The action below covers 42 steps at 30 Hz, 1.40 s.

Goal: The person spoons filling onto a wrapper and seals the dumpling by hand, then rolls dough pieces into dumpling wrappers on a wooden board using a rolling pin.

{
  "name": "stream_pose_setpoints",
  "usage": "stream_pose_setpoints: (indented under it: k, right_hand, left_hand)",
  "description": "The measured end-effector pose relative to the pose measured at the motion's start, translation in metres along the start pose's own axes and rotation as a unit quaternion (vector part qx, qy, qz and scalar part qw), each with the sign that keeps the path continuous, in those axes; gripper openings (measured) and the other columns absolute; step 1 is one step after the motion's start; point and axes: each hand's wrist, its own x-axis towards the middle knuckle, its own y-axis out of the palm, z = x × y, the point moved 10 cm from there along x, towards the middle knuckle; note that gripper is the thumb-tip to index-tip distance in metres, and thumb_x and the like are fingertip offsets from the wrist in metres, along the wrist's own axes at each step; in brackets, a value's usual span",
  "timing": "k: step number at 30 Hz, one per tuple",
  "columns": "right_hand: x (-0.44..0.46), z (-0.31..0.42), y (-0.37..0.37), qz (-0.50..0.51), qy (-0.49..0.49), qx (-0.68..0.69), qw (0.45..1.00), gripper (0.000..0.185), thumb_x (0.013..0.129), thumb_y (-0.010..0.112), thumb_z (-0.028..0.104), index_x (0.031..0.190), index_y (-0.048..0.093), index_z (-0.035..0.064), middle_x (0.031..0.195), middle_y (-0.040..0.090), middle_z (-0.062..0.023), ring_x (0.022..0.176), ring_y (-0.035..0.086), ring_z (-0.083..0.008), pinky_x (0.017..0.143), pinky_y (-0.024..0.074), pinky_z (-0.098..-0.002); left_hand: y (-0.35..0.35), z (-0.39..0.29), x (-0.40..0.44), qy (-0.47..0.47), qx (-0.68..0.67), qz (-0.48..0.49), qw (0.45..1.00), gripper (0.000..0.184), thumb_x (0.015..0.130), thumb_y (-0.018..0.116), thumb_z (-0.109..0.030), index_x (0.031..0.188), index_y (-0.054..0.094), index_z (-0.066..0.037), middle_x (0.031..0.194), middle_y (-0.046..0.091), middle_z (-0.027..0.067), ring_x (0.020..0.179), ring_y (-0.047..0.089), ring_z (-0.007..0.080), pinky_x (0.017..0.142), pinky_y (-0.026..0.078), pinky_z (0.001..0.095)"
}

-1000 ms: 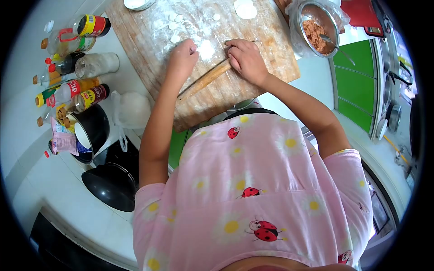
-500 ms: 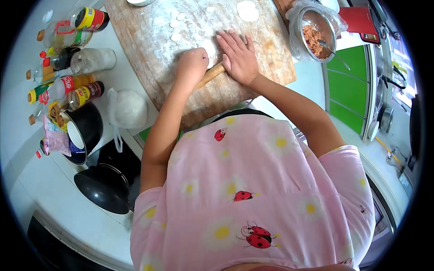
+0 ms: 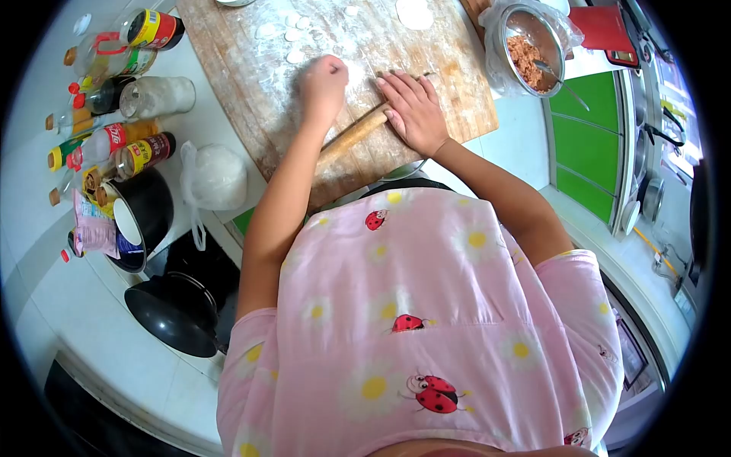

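A wooden rolling pin (image 3: 356, 135) lies slantwise near the front of the floured wooden board (image 3: 464, 91). My right hand (image 3: 415, 114) rests flat over its upper end, fingers stretched out on the board. To the left of the pin, my left hand (image 3: 324, 87) is closed with the fingers curled in; what it holds, if anything, is hidden. Small pale dough pieces (image 3: 294, 35) lie beyond my left hand. A flat round dough wrapper (image 3: 414, 14) is near the board's far edge.
A metal bowl of minced filling (image 3: 525, 61) with a spoon stands right of the board. Several bottles (image 3: 114, 145), a glass jar (image 3: 158, 97) and a white plastic bag (image 3: 217, 177) are at left. A black wok (image 3: 171, 316) sits lower left.
My left hand has moved slightly away from me, off the pin's end. My right hand has drawn nearer and to the right, and the pin has shifted a little with it.
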Motion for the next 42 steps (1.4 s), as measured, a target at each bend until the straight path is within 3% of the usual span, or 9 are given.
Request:
stream_pose_setpoints:
  k: [1,5,12,19,25,26,29,33,42]
  right_hand:
    - [0.001,-0.001,-0.001,-0.001,0.005,0.013,1.0,0.051,0.093,0.055,0.027,0.143,0.05,0.0171,0.144,0.052,-0.0052,0.133,0.046,-0.0247,0.113,0.0293,-0.0441]
    - [0.012,-0.032,0.003,0.001,0.1,0.072,0.992,0.046,0.089,0.059,0.02,0.135,0.058,0.018,0.143,0.054,-0.0031,0.126,0.05,-0.0256,0.107,0.0347,-0.0443]
    - [0.088,-0.028,0.003,-0.09,0.043,-0.03,0.995,0.048,0.088,0.055,0.021,0.135,0.056,0.0128,0.146,0.051,-0.0056,0.139,0.041,-0.0262,0.116,0.0284,-0.0492]
    - [0.033,-0.011,-0.001,-0.054,0.029,-0.063,0.996,0.054,0.086,0.052,0.017,0.139,0.054,0.0111,0.143,0.055,-0.0074,0.136,0.048,-0.0239,0.114,0.0308,-0.0481]
    - [0.078,-0.014,0.006,-0.048,0.055,-0.059,0.996,0.057,0.088,0.051,0.023,0.144,0.049,0.0125,0.149,0.049,-0.0076,0.14,0.043,-0.0246,0.117,0.0271,-0.05]
    - [0.061,-0.013,0.008,-0.03,0.06,-0.061,0.996,0.057,0.089,0.05,0.023,0.145,0.049,0.0127,0.15,0.049,-0.0074,0.14,0.042,-0.0242,0.117,0.0264,-0.0504]
    - [0.023,-0.004,0.003,-0.041,0.025,-0.087,0.995,0.051,0.092,0.049,0.025,0.14,0.053,0.0121,0.144,0.055,-0.0054,0.137,0.046,-0.0211,0.116,0.0278,-0.0502]
    - [0.085,-0.007,0.001,-0.107,0.03,-0.089,0.99,0.046,0.094,0.048,0.024,0.137,0.055,0.01,0.143,0.055,-0.0064,0.136,0.047,-0.0216,0.115,0.03,-0.0488]
    - [0.055,0.005,0.004,-0.051,-0.007,-0.082,0.995,0.048,0.094,0.048,0.025,0.14,0.053,0.0107,0.144,0.055,-0.006,0.137,0.046,-0.0222,0.113,0.0319,-0.0491]
  left_hand:
    - [-0.01,0.003,0.003,0.0,-0.019,-0.053,0.998,0.016,0.089,0.063,-0.015,0.095,0.068,-0.001,0.077,0.069,0.0067,0.068,0.062,0.0123,0.064,0.048,0.0298]
    - [0.008,0.006,-0.015,-0.016,0.043,0.047,0.998,0.016,0.09,0.063,-0.015,0.096,0.068,0.0,0.081,0.071,0.0097,0.072,0.064,0.0157,0.067,0.05,0.0323]
    - [0.02,-0.027,-0.012,0.058,0.261,0.084,0.96,0.024,0.085,0.061,-0.024,0.094,0.072,-0.004,0.088,0.071,0.0193,0.083,0.069,0.0349,0.078,0.053,0.0412]
    - [0.018,-0.021,-0.011,0.037,0.216,0.12,0.968,0.024,0.084,0.061,-0.024,0.092,0.073,-0.004,0.089,0.071,0.0199,0.083,0.068,0.0365,0.078,0.053,0.0424]
    - [0.03,-0.033,-0.01,0.082,0.277,0.197,0.937,0.024,0.084,0.061,-0.024,0.093,0.073,-0.005,0.091,0.071,0.0193,0.085,0.068,0.0356,0.078,0.052,0.0421]
    - [0.026,-0.021,-0.008,0.026,0.238,0.177,0.955,0.024,0.083,0.062,-0.024,0.093,0.073,-0.005,0.092,0.071,0.0203,0.085,0.068,0.0357,0.078,0.052,0.0421]
    - [0.025,-0.011,-0.008,0.081,0.228,0.132,0.961,0.025,0.085,0.062,-0.025,0.096,0.073,-0.006,0.093,0.07,0.0213,0.085,0.067,0.0383,0.079,0.053,0.0436]
    - [0.03,-0.027,-0.01,0.029,0.262,0.164,0.951,0.024,0.086,0.061,-0.023,0.097,0.072,-0.006,0.094,0.07,0.0209,0.086,0.067,0.0389,0.079,0.052,0.0445]
    - [0.027,-0.023,-0.01,0.039,0.247,0.165,0.954,0.021,0.086,0.058,-0.019,0.096,0.072,-0.006,0.095,0.071,0.0188,0.089,0.068,0.0373,0.081,0.053,0.0462]
